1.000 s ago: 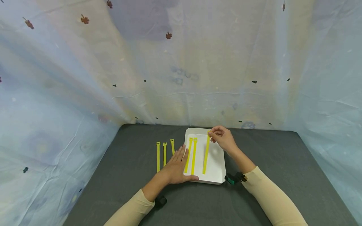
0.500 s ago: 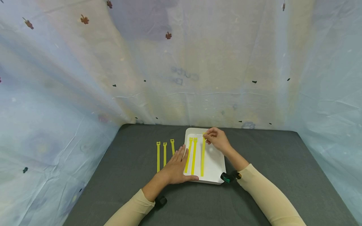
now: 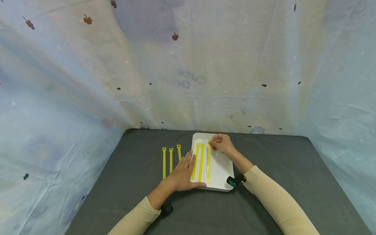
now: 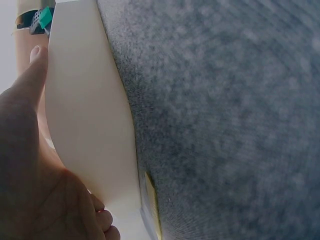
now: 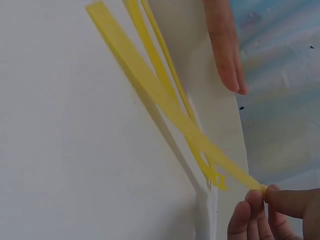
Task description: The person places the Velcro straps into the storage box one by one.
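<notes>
My right hand [image 3: 221, 144] pinches the top end of a yellow cable strap [image 3: 209, 163] between thumb and fingers. In the right wrist view this strap [image 5: 165, 102] slants over the tray floor and casts a shadow on it. Two more yellow straps [image 3: 201, 163] with slotted heads lie side by side in the white tray [image 3: 221, 173], left of the held one. My left hand [image 3: 182, 176] rests against the tray's left side with fingers straight and thumb along the near edge. The left wrist view shows that hand [image 4: 60, 205] against the tray's outer wall [image 4: 92, 100].
Left of the tray, three yellow straps lie on the dark grey table [image 3: 135, 182]; my left hand partly covers the nearest one [image 3: 179, 151]. A patterned curtain [image 3: 220, 65] hangs behind the table and along both sides.
My right hand has moved left with the held strap, bringing it nearer to the two straps in the tray. The left hand stays where it was.
</notes>
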`<state>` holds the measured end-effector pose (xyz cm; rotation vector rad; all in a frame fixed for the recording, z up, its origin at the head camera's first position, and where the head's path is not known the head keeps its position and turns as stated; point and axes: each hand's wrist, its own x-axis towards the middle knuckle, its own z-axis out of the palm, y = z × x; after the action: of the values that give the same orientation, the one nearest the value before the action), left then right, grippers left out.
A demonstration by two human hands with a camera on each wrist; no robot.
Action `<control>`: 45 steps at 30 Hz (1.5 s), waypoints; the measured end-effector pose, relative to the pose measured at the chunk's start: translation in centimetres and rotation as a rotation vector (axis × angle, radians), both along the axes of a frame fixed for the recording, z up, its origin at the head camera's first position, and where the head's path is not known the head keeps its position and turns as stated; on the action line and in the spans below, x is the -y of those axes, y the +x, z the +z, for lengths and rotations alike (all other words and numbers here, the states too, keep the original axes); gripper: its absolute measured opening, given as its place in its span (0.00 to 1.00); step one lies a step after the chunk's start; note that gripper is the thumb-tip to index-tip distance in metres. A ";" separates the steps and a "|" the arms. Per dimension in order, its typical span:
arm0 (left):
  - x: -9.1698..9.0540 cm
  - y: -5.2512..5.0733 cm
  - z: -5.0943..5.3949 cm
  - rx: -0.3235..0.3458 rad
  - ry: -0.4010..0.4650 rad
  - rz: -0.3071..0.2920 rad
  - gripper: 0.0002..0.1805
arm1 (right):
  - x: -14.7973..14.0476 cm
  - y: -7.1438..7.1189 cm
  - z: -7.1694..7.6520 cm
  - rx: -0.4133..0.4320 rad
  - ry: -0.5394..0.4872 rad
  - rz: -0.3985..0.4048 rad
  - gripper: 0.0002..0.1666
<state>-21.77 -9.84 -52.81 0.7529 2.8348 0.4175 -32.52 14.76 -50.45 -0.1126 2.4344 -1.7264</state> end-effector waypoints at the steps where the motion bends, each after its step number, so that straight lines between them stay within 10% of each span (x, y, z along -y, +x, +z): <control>1: 0.0 0.0 0.0 0.001 0.000 0.002 0.74 | 0.1 -0.2 -0.1 0.009 0.008 -0.003 0.10; 45: 0.2 -0.3 -0.4 -0.008 -0.027 -0.001 0.75 | 1.8 -1.6 -1.5 0.031 0.155 0.030 0.10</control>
<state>-22.04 -10.01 -53.25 0.7524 2.8419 0.3758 -34.07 12.95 -51.99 -0.1027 2.5194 -1.5098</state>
